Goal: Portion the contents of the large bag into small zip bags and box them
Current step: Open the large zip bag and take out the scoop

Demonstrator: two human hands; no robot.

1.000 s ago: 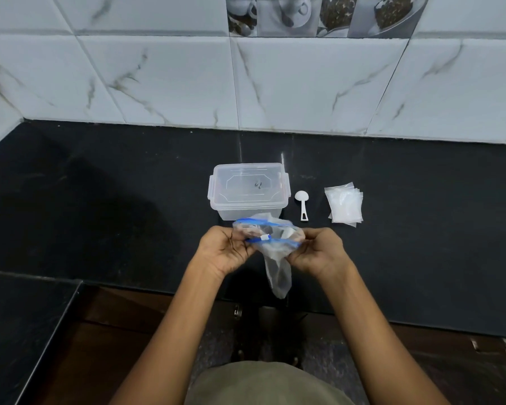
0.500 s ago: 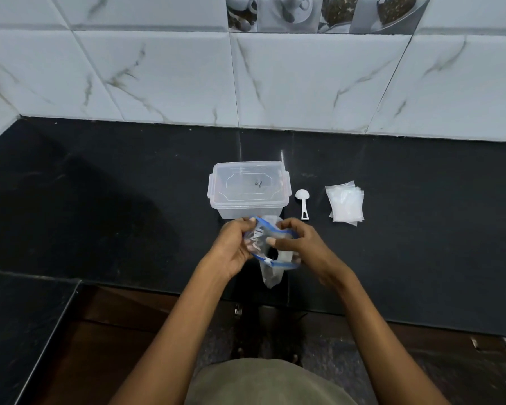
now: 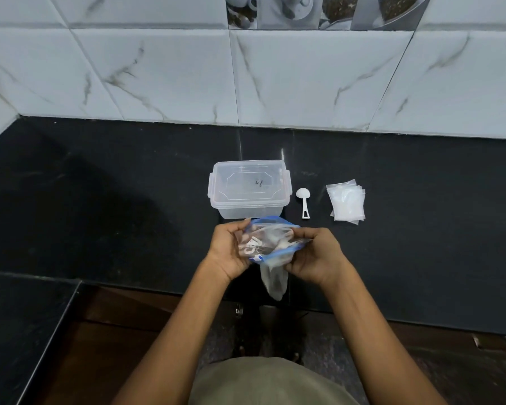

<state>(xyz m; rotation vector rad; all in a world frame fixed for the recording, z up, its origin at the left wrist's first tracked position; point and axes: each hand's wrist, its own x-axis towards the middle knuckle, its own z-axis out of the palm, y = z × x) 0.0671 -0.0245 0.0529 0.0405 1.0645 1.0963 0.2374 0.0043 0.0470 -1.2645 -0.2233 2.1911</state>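
One large bag [image 3: 270, 247] was held above the tabletop [image 3: 129, 200] edge, its blue zip mouth pinched by the left hand [image 3: 230, 249] and the right hand [image 3: 314, 257], probably to open it. Behind it were laid ready one closed box [image 3: 249, 190], one white spoon [image 3: 303, 201] and one pile of small zip bags [image 3: 346, 204]; their number could not be told.

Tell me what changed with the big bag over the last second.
Both hands, left and right, worked the clear blue-zipped large bag from pulled flat to mouth spread open. The lidded clear plastic box, white scoop and stack of small zip bags stayed put.
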